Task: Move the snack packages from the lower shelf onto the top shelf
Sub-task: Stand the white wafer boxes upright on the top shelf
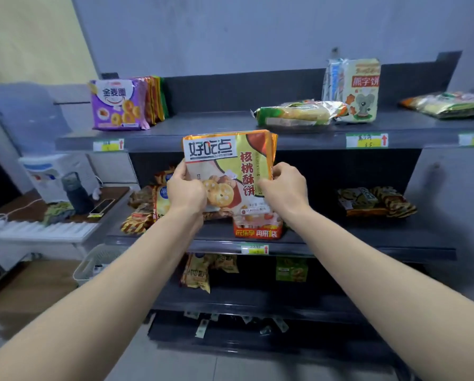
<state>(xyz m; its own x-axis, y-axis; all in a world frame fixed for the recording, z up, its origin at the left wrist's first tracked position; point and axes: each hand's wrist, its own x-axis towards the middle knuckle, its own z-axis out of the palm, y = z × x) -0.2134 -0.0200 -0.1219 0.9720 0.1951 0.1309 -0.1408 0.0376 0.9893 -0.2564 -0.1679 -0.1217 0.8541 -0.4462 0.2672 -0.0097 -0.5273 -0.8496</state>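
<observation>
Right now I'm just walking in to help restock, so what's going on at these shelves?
A person grips a stack of yellow cookie packs with both hands, the left hand at its lower left, the right hand at its right edge. The stack is held up in front of the top shelf, not yet set down. Purple packs stand at that shelf's left end; a red pack sits on the shelf below.

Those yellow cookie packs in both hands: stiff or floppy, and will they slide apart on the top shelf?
Likely stiff: the yellow cookie packs look flat and square though the left hand and right hand hold only their lower sides. The glossy film looks slippery, so the stacked packs may fan apart when released.
</observation>
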